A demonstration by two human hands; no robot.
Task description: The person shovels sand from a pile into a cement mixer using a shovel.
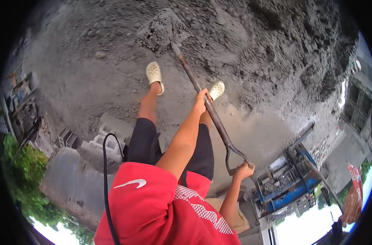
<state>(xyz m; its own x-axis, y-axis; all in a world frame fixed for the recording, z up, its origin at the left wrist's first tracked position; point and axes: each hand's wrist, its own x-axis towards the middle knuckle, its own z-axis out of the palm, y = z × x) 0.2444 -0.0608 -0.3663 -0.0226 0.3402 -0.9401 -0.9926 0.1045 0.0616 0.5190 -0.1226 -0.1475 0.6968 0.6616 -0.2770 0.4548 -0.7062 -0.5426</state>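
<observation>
A shovel point(217, 122) runs diagonally across the middle, its blade heaped with wet-looking grey gravel or sand mix point(163, 32) at the top. My left hand point(202, 100) is wrapped round the middle of the shaft. At the D-shaped end of the handle, my right hand point(244, 170) is closed on the grip. The loaded blade is beyond my feet, in front of the cream clog point(154, 73); whether it touches the ground cannot be told.
A large grey gravel pile point(292, 57) rises at the upper right. Concrete blocks point(112, 128) lie at the left, near a grey slab point(75, 179). A blue-framed machine point(290, 196) stands at the lower right. A black cable point(105, 175) hangs beside my red shirt.
</observation>
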